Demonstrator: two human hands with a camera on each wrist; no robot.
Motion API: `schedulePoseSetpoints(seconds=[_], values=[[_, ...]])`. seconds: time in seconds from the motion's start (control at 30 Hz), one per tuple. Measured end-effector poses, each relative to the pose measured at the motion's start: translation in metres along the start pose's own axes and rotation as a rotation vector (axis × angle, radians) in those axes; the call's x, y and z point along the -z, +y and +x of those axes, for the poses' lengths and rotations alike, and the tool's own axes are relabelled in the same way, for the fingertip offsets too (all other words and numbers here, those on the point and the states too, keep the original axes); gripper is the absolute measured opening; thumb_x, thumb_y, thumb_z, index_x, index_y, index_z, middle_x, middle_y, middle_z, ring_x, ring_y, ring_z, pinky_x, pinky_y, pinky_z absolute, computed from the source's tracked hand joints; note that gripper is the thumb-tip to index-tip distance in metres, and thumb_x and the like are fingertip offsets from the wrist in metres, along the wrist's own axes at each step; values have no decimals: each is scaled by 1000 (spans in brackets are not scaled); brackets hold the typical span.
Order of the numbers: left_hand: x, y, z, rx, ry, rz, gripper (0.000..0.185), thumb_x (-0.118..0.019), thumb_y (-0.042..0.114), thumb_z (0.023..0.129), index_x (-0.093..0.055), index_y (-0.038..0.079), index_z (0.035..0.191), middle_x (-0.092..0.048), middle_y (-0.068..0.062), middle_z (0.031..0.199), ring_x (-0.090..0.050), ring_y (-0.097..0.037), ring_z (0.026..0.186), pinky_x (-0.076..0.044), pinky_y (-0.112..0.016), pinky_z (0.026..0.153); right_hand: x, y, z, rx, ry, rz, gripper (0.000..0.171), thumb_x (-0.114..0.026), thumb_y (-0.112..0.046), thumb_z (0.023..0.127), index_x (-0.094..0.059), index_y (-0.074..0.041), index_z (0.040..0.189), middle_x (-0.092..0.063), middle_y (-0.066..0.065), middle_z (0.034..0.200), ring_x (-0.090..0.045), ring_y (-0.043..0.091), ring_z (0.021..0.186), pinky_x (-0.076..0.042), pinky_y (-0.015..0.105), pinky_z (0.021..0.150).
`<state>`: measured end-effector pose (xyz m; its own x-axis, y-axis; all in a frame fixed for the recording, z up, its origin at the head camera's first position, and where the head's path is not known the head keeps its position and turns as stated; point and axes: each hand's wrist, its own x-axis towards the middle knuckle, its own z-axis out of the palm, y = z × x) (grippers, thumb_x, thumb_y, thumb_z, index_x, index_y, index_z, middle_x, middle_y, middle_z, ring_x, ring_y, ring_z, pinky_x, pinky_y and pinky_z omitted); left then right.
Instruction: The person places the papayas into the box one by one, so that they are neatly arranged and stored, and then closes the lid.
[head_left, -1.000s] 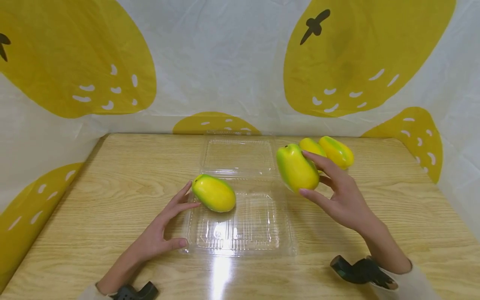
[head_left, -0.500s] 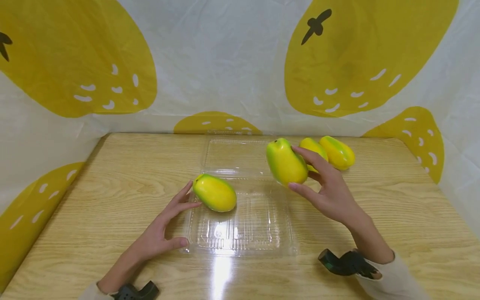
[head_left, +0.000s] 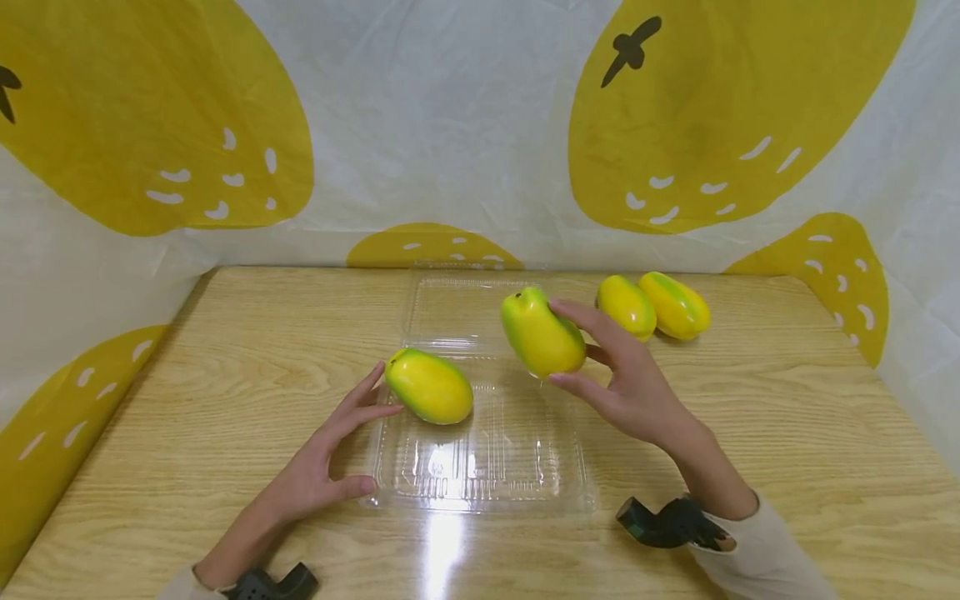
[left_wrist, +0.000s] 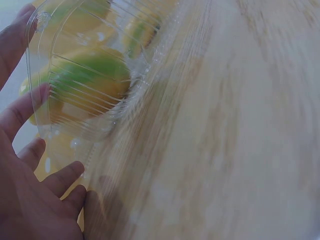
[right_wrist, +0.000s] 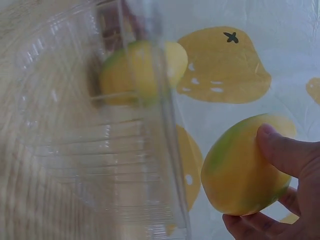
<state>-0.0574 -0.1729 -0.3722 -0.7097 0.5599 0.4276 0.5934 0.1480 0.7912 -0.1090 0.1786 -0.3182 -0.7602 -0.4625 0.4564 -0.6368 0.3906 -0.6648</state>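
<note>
My right hand (head_left: 637, 396) holds a yellow-green papaya (head_left: 543, 335) between thumb and fingers, raised over the right back part of a clear plastic clamshell container (head_left: 517, 437). In the right wrist view the same papaya (right_wrist: 242, 167) is beyond the container's wall. A second papaya (head_left: 431, 387) lies in the container's left back part. My left hand (head_left: 311, 475) is spread at the container's left side, fingertips and thumb right at the rim. Through the clear wall in the left wrist view, the lying papaya (left_wrist: 90, 77) shows beside the fingers (left_wrist: 22, 107).
Two more papayas, a near one (head_left: 627, 307) and a far one (head_left: 675, 305), lie side by side at the back right of the wooden table (head_left: 750, 408). The container's lid (head_left: 457, 308) lies folded open toward the fruit-printed backdrop (head_left: 435, 125).
My right hand has carried its papaya leftward, away from the two at the back right and over the container. The left hand and the papaya in the container have stayed put.
</note>
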Motion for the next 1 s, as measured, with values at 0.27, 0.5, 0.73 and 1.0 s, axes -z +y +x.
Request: schedulePoseSetpoints(seconds=[0.27,0.5,0.73,1.0], values=[[-1,1,1,-6,2,14,62,-69,21,75,-44,-2,127,-6,-25,144,-20,-48,125,-15,-70,88,-4,-19,3,161,-27,-63,70,-76,3,64,-45,1,126,-45,13,129,-41,26,117,-32,29,97],[-1,3,1,5,0,20,61,-69,20,76,-44,1,128,-6,-24,145,-20,-47,125,-16,-46,103,-10,-17,-1,209,-64,-66,68,-76,0,62,-47,3,124,-47,16,126,-42,30,115,-29,32,98],[-1,0,1,-34,10,1,61,-70,19,74,-45,-2,126,-7,-27,144,-19,-48,125,-15,-28,104,-16,-13,-2,206,-94,-55,68,-76,0,63,-47,2,124,-48,13,126,-42,28,112,-30,31,96],[-2,-1,1,-41,14,4,61,-69,18,73,-45,0,127,-7,-27,143,-19,-48,125,-15,-29,104,-25,13,-8,194,-134,-106,71,-76,-13,68,-43,-10,131,-44,1,132,-38,21,116,-29,32,96]])
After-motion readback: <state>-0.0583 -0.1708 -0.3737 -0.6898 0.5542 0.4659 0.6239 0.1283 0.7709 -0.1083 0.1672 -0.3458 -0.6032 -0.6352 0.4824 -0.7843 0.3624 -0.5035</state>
